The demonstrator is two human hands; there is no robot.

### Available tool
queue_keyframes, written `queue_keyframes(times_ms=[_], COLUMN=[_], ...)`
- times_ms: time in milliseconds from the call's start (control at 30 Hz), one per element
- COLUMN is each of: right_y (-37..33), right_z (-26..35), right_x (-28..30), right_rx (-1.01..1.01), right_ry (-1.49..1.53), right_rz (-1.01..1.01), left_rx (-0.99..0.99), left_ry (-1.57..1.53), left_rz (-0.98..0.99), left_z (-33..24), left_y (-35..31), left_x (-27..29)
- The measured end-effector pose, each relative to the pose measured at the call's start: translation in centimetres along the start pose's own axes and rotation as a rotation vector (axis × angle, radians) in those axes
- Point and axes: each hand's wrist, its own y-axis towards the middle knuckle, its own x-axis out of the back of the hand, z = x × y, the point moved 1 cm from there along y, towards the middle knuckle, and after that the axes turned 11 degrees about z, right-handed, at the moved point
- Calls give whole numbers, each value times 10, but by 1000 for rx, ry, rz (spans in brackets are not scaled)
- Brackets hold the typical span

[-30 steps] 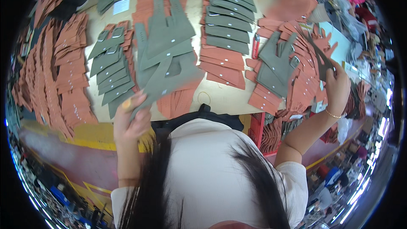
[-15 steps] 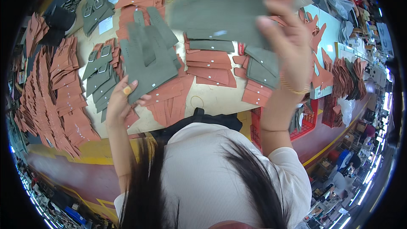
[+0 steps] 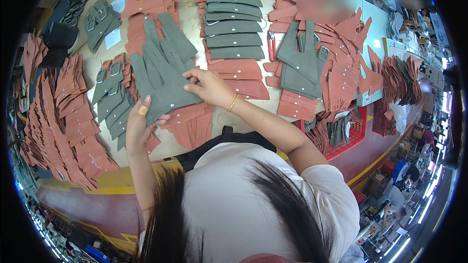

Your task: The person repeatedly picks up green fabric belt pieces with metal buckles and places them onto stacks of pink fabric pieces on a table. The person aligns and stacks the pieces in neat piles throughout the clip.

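My left hand (image 3: 142,122), a yellowish wrap on its thumb, grips the near-left edge of several overlapping dark green leather pieces (image 3: 165,95) with long punched straps. Its thumb lies on top and its fingers curl underneath. My right hand (image 3: 209,87) reaches across with thumb and fingers closed on the right edge of the same pieces; its fingertips are partly hidden. Beneath them, rust-brown leather pieces (image 3: 187,124) lie on the table. Right of my hands, a layered row of green pieces (image 3: 234,27) with buckles at its far end overlaps brown ones (image 3: 243,80).
Red-handled snips (image 3: 271,46) lie beside that row. Farther right is another green stack (image 3: 300,80) with straps and a buckle. Brown piles (image 3: 78,112) and buckled green pieces (image 3: 114,97) stand left. A red crate (image 3: 358,131) holds pieces below the table's right edge.
My right hand has come down and left from the upper right, where it held up a green piece, to the pieces at my left hand. The row of buckled green pieces is now uncovered.
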Motion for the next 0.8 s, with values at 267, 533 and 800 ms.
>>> queue_keyframes(times_ms=[267, 533, 800], right_y=[-59, -63, -54], right_z=[-21, -31, 16], right_x=[44, 61, 106], right_rx=[12, 7, 222], right_ry=[-1079, -1204, -1044], right_rz=[-419, -420, -438], left_rx=[-49, -70, -68], left_ry=[85, 36, 31], left_rz=[19, 101, 87], left_z=[7, 11, 12], left_y=[-6, -6, -9], left_x=[0, 5, 3])
